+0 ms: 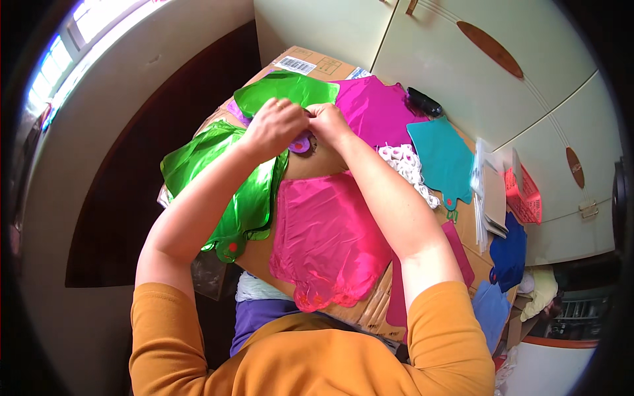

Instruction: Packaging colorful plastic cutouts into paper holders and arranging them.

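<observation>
My left hand [276, 125] and my right hand [326, 123] meet over the far part of the cardboard surface, fingers closed and almost touching. Whatever they pinch between them is hidden by the fingers. Just below them shows a purple rounded tab [300, 144] with a red dot. Beyond the hands spreads a flat shiny green foil piece [285, 89]. Another green foil piece [249, 210], crumpled and tabbed, lies under my left forearm. Between my arms is a flat pink foil piece [330, 228] with a scalloped near edge. Behind my right hand lies a magenta piece [373, 105].
A bundle of white string [403, 165] sits beside my right forearm, near a teal foil piece [442, 158]. A dark glossy object [424, 103] lies at the back. Rightward are a coral basket [523, 195], blue pieces [508, 251] and pale cabinets [462, 72]. The surface is cardboard [264, 254].
</observation>
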Tool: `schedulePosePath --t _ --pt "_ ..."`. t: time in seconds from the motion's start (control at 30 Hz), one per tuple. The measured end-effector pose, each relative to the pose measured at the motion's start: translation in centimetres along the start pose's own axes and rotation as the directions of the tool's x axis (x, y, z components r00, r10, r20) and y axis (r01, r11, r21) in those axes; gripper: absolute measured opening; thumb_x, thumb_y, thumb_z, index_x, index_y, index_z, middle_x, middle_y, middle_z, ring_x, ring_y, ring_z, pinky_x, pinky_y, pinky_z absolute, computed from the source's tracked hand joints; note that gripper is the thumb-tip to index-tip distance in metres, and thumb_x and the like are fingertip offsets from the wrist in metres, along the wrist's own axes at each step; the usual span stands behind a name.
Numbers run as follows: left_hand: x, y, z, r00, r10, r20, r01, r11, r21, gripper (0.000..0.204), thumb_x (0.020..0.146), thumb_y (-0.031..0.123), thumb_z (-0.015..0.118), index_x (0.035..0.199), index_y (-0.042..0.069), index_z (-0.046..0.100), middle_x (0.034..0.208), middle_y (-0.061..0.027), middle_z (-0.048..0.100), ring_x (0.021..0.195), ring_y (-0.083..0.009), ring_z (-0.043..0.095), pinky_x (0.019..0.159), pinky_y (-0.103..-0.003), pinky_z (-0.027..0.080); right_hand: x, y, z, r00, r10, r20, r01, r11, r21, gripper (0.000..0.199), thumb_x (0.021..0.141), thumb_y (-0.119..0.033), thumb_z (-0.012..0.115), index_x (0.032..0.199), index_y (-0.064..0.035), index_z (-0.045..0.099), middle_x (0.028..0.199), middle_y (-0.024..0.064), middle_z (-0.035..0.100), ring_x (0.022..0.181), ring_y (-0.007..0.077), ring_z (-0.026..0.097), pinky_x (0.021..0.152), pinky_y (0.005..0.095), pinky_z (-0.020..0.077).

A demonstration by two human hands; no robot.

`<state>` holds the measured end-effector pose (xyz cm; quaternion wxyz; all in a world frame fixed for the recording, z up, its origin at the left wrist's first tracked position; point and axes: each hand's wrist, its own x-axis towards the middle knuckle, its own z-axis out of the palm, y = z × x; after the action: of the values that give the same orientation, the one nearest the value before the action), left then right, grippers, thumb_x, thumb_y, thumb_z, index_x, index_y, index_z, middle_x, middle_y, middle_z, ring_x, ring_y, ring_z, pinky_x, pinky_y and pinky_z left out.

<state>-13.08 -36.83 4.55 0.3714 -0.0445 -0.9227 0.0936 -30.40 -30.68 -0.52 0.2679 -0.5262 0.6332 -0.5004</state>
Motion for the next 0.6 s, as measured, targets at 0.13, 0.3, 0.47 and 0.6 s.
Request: schedulePosePath --t 0.13,0.3,0.47,0.6 --pt "-2.6 0.1 -0.1 0.937 -0.308 0.164 0.293 0.950 0.108 0.032 0.076 0.039 0.069 0.092 0.012 0.067 0.095 -0.0057 0.063 0.104 -0.0252 0.057 0.090 -0.041 0.043 0.7 -0.8 -0.2 0.983 0.174 -0.056 -0.140 0.913 0.384 0.020 0.086 -0.006 0.071 0.104 0.0001 0.070 0.096 0.0062 0.071 0.081 0.0114 0.064 0.074 0.0278 0.0531" --pt "-3.1 -0.1 -1.3 0.659 -0.597 0.458 0.601 0.783 0.157 0.059 0.079 0.059 0.064 0.117 0.013 0.065 0.114 -0.0115 0.063 0.115 -0.0320 0.056 0.108 -0.055 0.029 3.0 -4.6 -3.4 0.893 0.395 -0.217 -0.167 0.737 0.655 0.026 0.088 -0.017 0.070 0.105 0.0014 0.065 0.095 0.0132 0.071 0.083 0.0222 0.067 0.080 0.0387 0.0538" --pt "-1.9 0.0 -1.5 0.584 -0.633 0.508 0.647 0.741 0.179 0.066 0.076 0.061 0.066 0.123 0.015 0.062 0.119 -0.0126 0.060 0.120 -0.0347 0.054 0.112 -0.060 0.021 8.7 -5.9 -11.7 0.840 0.398 -0.369 -0.029 0.712 0.702 0.022 0.087 -0.021 0.070 0.096 -0.0008 0.068 0.093 0.0138 0.069 0.066 0.0207 0.063 0.061 0.0356 0.0501" --pt "-0.8 0.0 -0.8 0.619 -0.616 0.487 0.617 0.765 0.183 0.065 0.075 0.062 0.066 0.120 0.016 0.064 0.120 -0.0117 0.060 0.121 -0.0356 0.053 0.113 -0.064 0.017 9.4 -8.4 -22.3 0.796 0.310 -0.521 0.092 0.788 0.609 0.021 0.090 -0.024 0.069 0.101 -0.0052 0.066 0.089 0.0072 0.068 0.079 0.0191 0.064 0.072 0.0356 0.0537"
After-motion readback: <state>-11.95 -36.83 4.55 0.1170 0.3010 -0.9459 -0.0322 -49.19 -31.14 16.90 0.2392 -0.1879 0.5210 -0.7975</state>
